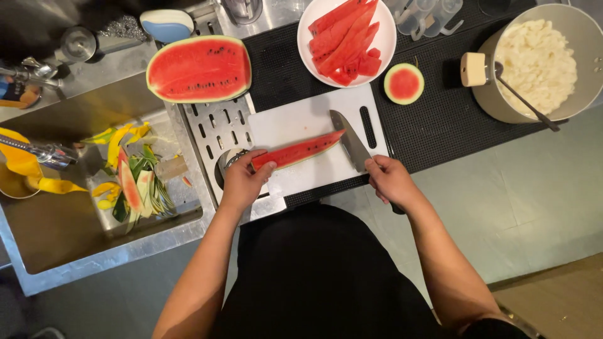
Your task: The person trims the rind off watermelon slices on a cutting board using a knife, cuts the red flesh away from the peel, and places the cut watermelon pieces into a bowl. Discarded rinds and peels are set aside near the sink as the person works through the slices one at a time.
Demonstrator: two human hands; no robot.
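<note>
Big smooth white cutting board (301, 122) on the desk, long wet watermelon wedge (298, 151) across it. Left hand (242, 182) fingers pinch the wedge's near end; right hand (391, 181) is wrapped on the knife (349, 141) — blade probably at the far tip. I'd keep fingertips curled back — slippery rind.

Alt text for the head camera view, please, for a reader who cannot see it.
Seen from above, a person's left hand pins a long watermelon slice on a white cutting board while the right hand holds a knife at its far end. Beyond lie a watermelon half and a plate of cut slices.
</note>
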